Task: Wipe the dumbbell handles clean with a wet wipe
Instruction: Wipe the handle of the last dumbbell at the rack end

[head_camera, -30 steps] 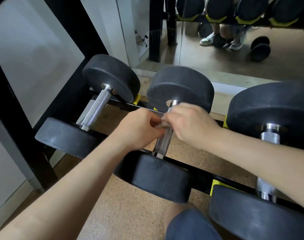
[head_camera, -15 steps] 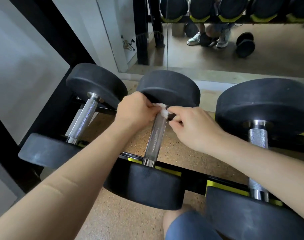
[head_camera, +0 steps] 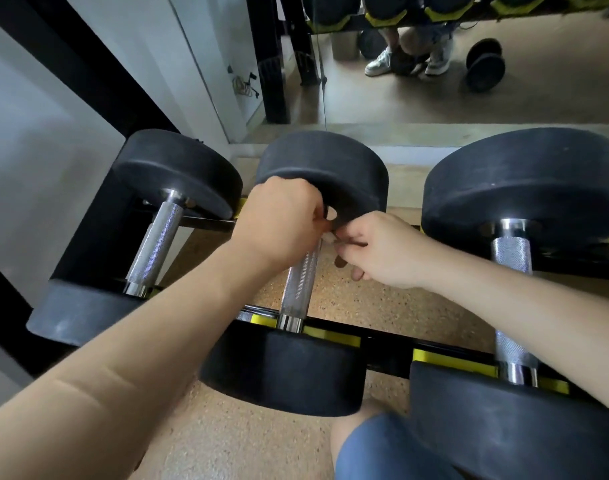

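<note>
1. Working at the far end of the middle handle (head_camera: 301, 282), both hands are meeting just beneath the rear weight (head_camera: 323, 168) of the middle dumbbell.
2. The left hand (head_camera: 282, 220) is closing its grip round that end of the bar, fingers curling over the top. It is probably bracing the bar against rolling on the rack (head_camera: 386, 355).
3. The right hand (head_camera: 382, 251) is pinching a small pale scrap, judged to be the wet wipe (head_camera: 330, 238), between thumb and forefinger. Its other fingers are hanging loosely curled below, holding nothing.
4. The wet wipe is lying against the bar between the two hands and is mostly hidden. Whether it is also passing under the left grip cannot be told.
5. The knurled metal below the hands is showing bare. The stroke is therefore judged to be starting at the top and needing to travel down toward the near weight (head_camera: 282, 368).
6. Each dumbbell is resting by its weights across the rack rails, so its bar is spanning free above the floor (head_camera: 365, 306), leaving fingers room to pass round it.
7. The left handle (head_camera: 154, 244) and the right handle (head_camera: 510, 258) are lying well apart from both hands. Whether they are clean already cannot be told.
</note>
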The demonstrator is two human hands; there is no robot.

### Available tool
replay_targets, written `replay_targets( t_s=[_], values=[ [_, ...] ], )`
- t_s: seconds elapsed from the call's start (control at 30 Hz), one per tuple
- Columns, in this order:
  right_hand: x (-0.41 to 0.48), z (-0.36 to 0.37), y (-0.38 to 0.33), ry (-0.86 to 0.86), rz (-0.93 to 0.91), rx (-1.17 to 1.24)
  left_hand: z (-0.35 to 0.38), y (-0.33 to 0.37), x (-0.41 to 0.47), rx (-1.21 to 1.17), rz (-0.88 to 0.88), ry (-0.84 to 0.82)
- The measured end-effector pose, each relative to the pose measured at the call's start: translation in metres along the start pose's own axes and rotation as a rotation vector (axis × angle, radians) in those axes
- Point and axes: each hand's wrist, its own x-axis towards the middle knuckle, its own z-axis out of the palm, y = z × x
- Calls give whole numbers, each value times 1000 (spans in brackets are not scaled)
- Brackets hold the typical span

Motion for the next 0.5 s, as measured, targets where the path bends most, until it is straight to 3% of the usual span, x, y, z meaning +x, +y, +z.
replay_targets(
  t_s=[0.13,0.2,0.3,0.43,0.5],
  values=[
    [-1,-3,2,-117,30,77,0,4,-9,-4,163,-200],
    [-2,-3,1,-122,14,99,3,-2,-7,18,210,-128],
    [0,-4,2,-88,19,98,3,-4,0,-66,108,10],
    [-1,-13,3,-90,9,60,-8,8,-6,13,230,-373],
    [-3,-16,-1,-91,-35,74,-14,6,-12,-64,238,-572]
  ],
)
